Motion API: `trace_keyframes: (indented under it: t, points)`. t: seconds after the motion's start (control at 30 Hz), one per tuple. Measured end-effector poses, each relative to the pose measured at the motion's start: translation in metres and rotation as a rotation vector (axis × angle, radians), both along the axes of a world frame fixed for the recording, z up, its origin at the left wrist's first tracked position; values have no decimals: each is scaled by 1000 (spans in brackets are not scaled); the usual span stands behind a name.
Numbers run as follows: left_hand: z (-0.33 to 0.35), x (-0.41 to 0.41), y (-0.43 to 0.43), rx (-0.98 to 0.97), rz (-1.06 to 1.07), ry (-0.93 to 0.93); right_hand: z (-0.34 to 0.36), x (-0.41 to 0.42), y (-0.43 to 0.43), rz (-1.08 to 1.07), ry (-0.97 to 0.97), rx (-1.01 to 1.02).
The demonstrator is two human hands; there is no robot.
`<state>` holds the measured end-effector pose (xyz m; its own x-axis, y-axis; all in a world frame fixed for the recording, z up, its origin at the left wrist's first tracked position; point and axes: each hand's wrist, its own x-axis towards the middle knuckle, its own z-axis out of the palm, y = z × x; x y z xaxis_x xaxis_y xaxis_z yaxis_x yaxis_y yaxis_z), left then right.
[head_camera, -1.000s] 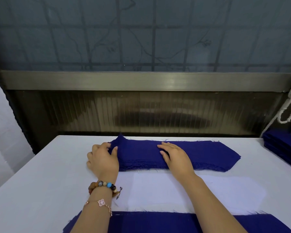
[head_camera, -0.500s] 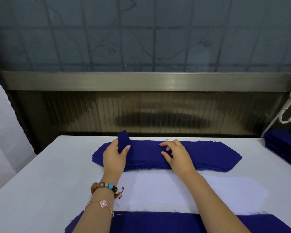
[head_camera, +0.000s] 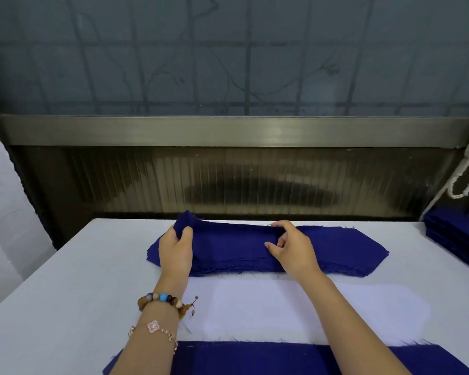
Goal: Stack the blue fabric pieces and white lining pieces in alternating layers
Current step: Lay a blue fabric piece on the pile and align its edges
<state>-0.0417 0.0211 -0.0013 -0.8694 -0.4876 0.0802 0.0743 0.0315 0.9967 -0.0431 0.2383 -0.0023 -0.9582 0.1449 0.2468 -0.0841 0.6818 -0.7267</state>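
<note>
Centrally, toward the far edge of the table [head_camera: 65, 293], lies the stack of blue fabric pieces [head_camera: 339, 255]. Both hands work its top blue piece [head_camera: 228, 239]. The left hand [head_camera: 175, 250], at the stack's left end, pinches that piece's end between thumb and curled fingers, holding it raised off the stack. The right hand [head_camera: 293, 250], over the stack's middle, pinches a fold of the same piece between thumb and fingertips. Just nearer than the stack, a white lining piece [head_camera: 309, 312] lies flat; nearer again, another blue piece [head_camera: 255, 358]. Right of the stack, well apart, sits a second blue pile [head_camera: 455, 239].
</note>
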Motion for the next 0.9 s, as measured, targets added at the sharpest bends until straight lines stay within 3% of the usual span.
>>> trace_keyframes:
  t: [0.3, 0.57, 0.9]
  points:
    - [-1, -1, 0, -61, 7, -12, 8, 0, 41, -185, -81, 127]
    - [-2, -1, -1, -89, 2, -17, 7, 2, 102, -400, -110, 37]
    - [0, 0, 0, -104, 8, -29, 3, 3, 117, -493, -96, 37]
